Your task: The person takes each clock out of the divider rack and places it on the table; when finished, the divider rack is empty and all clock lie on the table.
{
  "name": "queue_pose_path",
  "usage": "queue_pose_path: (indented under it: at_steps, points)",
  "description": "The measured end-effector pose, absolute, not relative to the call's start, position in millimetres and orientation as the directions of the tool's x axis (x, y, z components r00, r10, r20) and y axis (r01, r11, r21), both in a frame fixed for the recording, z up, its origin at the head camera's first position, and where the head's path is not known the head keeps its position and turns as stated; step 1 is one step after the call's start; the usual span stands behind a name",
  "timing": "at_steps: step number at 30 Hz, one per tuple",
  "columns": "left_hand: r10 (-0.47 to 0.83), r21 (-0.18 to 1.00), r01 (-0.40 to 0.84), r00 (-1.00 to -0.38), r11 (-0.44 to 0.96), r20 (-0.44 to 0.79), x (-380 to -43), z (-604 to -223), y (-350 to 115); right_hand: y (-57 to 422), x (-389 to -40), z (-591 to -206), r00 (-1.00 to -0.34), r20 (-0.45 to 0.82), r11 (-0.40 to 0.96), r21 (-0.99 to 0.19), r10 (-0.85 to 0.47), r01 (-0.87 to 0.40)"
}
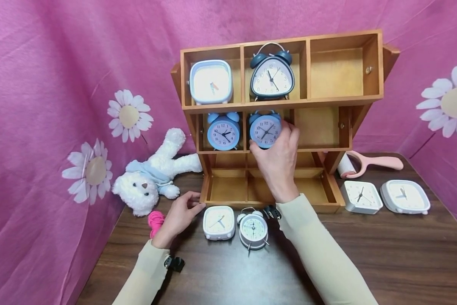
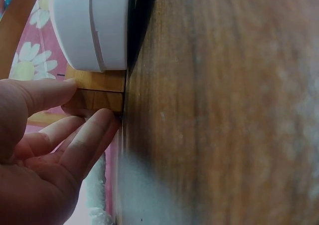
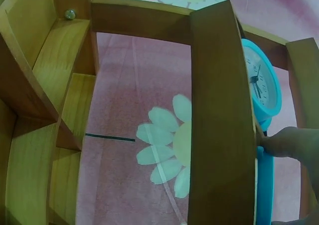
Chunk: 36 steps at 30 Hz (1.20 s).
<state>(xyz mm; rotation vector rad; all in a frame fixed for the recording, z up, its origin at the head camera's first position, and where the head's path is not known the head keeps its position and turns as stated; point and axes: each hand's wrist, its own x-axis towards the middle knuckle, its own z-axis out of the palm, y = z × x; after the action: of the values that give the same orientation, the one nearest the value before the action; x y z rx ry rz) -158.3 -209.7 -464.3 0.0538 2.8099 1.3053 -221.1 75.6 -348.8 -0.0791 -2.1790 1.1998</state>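
In the head view my right hand grips a blue twin-bell alarm clock in the middle tier of a wooden shelf. Thumb and fingers lie on opposite sides of its case. Another blue twin-bell alarm clock stands in the compartment to the left. My left hand holds the shelf's lower left front corner, thumb on one side and fingers on the other in the left wrist view. Close to it on the table sits a white square clock; a white twin-bell clock leans back beside it.
On the top tier stand a white clock and a dark triangular alarm clock. A teddy bear and pink yarn lie left. Two white clocks, one square and one rounded, and a lint roller lie right.
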Motion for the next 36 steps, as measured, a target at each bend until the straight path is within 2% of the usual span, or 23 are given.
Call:
queue_pose_path:
  at_steps: [11, 24, 36]
  points:
    - [0.036, 0.761, -0.005, -0.999, 0.648, -0.038, -157.5, -464.5, -210.0, 81.4, -203.3, -337.9, -0.754, 0.561, 0.593, -0.752, 0.343, -0.289]
    - [0.045, 0.767, 0.001, -0.998, 0.642, -0.036, -157.8, -464.3, -210.8, 96.9, -179.9, -335.3, -0.801, 0.516, 0.603, -0.755, 0.303, -0.258]
    - [0.07, 0.766, 0.037, -0.997, 0.641, -0.011, -158.2, -464.2, -211.0, 113.4, -160.1, -347.5, -0.791, 0.578, 0.659, -0.677, 0.199, -0.328]
